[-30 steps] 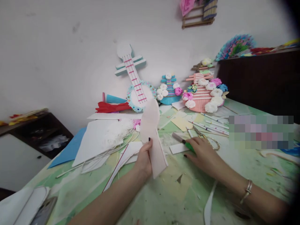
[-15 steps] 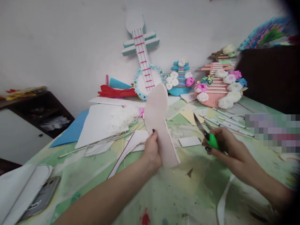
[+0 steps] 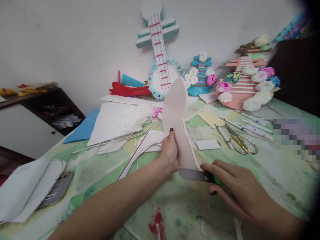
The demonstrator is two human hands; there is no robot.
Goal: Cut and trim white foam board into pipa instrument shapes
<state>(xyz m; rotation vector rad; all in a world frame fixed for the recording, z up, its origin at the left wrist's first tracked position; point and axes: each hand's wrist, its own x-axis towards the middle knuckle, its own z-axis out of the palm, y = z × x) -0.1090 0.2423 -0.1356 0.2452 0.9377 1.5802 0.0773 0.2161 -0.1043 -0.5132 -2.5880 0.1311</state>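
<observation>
My left hand (image 3: 170, 150) grips a pale foam board cutout (image 3: 176, 110) by its straight lower part, thumb on its face. The cutout stands tilted upright, with a rounded, pointed head at the top and a rough right edge. In my right hand (image 3: 235, 186) is a utility knife (image 3: 192, 174) with a green handle, mostly hidden by the fingers. Its blade lies level across the bottom end of the cutout, the tip close to my left wrist. Curved white scraps (image 3: 136, 151) with a dark red edge lie left of my left hand.
Gold-handled scissors (image 3: 241, 141), several markers (image 3: 257, 128) and a white block (image 3: 207, 144) lie on the right. White sheets (image 3: 107, 120) and tangled string (image 3: 136, 121) are at left. Decorated model instruments (image 3: 163, 75) lean on the wall. A phone (image 3: 58, 190) lies under papers at front left.
My right hand has moved left and down, bringing the knife blade from beside the cutout to its bottom end. The scissors now show fully. The view has shifted slightly.
</observation>
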